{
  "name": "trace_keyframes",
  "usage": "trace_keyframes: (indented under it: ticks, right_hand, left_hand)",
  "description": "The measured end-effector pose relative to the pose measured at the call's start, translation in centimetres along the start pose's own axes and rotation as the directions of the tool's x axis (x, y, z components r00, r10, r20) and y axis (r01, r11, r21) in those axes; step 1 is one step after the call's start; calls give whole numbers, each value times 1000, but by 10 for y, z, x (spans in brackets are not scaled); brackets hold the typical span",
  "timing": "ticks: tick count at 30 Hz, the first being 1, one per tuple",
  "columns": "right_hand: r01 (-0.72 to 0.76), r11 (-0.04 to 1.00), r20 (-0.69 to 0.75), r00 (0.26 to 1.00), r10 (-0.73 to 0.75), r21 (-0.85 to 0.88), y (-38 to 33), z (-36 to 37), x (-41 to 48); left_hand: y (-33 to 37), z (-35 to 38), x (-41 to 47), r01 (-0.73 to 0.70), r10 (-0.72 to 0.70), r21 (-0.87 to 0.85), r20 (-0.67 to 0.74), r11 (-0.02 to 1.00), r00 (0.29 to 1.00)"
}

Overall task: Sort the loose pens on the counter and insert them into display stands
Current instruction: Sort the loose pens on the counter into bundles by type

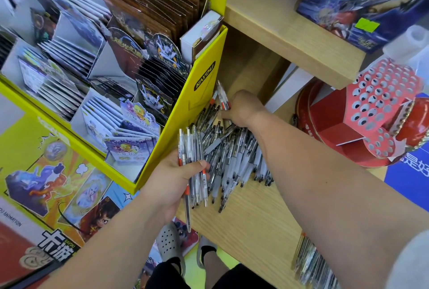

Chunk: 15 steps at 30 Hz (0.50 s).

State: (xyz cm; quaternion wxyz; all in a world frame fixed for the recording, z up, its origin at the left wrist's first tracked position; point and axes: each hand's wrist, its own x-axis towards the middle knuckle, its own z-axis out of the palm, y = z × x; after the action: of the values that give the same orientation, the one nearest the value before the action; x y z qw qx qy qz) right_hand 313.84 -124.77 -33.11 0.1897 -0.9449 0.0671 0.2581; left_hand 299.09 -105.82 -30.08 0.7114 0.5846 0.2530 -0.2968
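Pen sorting at a pale wood table (250, 219) in a shop, under a wooden shelf (301, 44).
Heaped between yellow card rack (199, 93) at left and red holed display stand (380, 107) at right: loose pens (234, 149). Gripped in curled fingers of near left hand (178, 177): a pen bundle (192, 163). Pinched by far right hand (241, 110): red-banded pens (222, 98), fingertips hidden behind knuckles. Near right, packaged pens (311, 263) cut off at the edge.

We count 2 hands, a left hand (177, 180) and a right hand (243, 107) — 1 red display stand (380, 103), 1 yellow card rack (202, 96), 1 heap of pens (234, 151), 1 bundle of pens (191, 147).
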Motion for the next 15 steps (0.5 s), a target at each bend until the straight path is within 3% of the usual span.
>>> trace_keyframes:
  ticks: [11,15]
  right_hand:
    - [-7,995,16,1000,6,99,1,1,-2]
    - [10,999,14,1000,-11,41,-4,0,-2]
  left_hand:
    - [-2,3,6,-22,22,-1,-12,1000,1000]
    - [-1,3,5,-13,13,4,-23,1000,1000]
